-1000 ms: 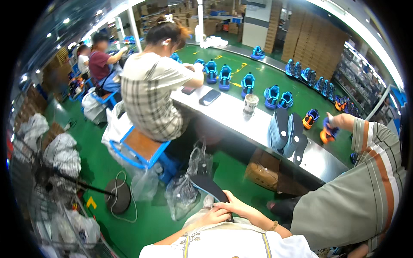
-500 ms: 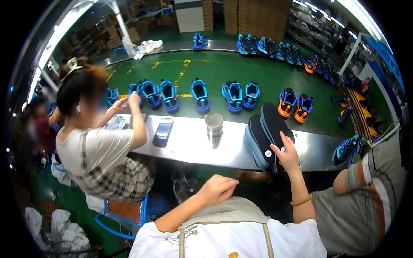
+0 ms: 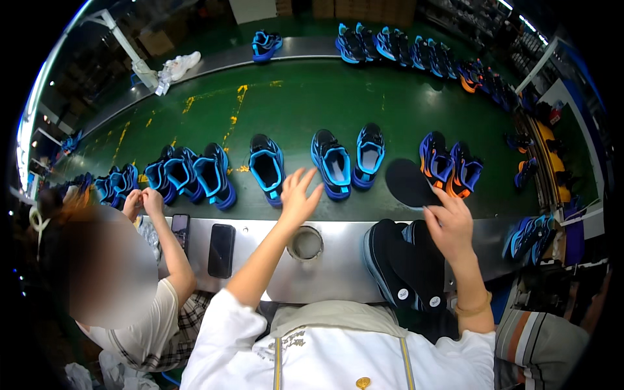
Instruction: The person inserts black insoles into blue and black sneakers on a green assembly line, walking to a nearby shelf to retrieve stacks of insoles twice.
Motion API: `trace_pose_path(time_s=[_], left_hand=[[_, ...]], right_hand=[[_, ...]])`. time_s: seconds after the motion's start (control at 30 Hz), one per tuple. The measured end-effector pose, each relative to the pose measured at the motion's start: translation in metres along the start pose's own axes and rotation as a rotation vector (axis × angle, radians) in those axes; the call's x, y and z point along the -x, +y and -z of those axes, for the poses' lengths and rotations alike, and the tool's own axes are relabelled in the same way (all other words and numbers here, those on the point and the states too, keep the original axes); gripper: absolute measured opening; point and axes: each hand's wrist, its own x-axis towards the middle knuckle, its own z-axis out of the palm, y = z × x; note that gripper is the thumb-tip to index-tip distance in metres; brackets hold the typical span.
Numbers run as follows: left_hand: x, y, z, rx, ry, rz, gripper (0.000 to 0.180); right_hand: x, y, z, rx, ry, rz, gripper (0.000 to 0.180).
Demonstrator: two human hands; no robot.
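Note:
My left hand point(image 3: 297, 197) reaches forward with fingers spread, over the green conveyor belt point(image 3: 292, 104), between a blue shoe point(image 3: 267, 167) and another blue shoe point(image 3: 332, 162). It holds nothing. My right hand point(image 3: 448, 224) grips a black insole point(image 3: 409, 183), lifted above a stack of black insoles point(image 3: 406, 270) on the metal table point(image 3: 338, 273). An orange and blue pair of shoes point(image 3: 448, 162) sits just beyond the insole.
A metal cup point(image 3: 305, 244) stands on the table between my arms. Two phones point(image 3: 221, 250) lie to its left. A person on my left handles blue shoes point(image 3: 188, 175). More shoes line the belt's far side point(image 3: 390, 42). Another person's striped sleeve point(image 3: 539, 344) is at right.
My view has swung from the aisle to the table. My right hand has lifted an insole off the stack. My left hand has gone out from my lap toward the belt.

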Motion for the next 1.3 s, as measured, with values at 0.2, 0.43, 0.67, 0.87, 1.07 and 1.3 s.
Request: trace_pose_path(time_s=[0.2, 0.43, 0.67, 0.87, 1.07, 1.3], left_hand=[[-0.098, -0.026, -0.085, 0.069, -0.071, -0.009, 0.062], [-0.14, -0.058, -0.121, 0.454, -0.057, 0.432, 0.047], [-0.125, -0.039, -0.114, 0.521, -0.012, 0.533, 0.046], [-0.115, -0.044, -0.11, 0.592, -0.136, 0.55, 0.044], [-0.109, -0.045, -0.113, 0.663, -0.155, 0.549, 0.049], [-0.11, -0.041, -0.097, 0.676, -0.297, 0.505, 0.053]], right_hand=[[-0.051, -0.023, -0.096, 0.02, -0.142, 0.115, 0.01], [-0.06, -0.013, -0.198, 0.105, -0.322, 0.089, 0.01], [-0.058, -0.021, -0.26, 0.056, -0.305, -0.279, 0.013], [-0.044, -0.026, -0.244, -0.002, -0.38, -0.313, 0.017], [-0.043, -0.026, -0.267, -0.027, -0.376, -0.321, 0.012], [-0.073, -0.02, -0.226, 0.142, -0.814, -0.303, 0.024]])
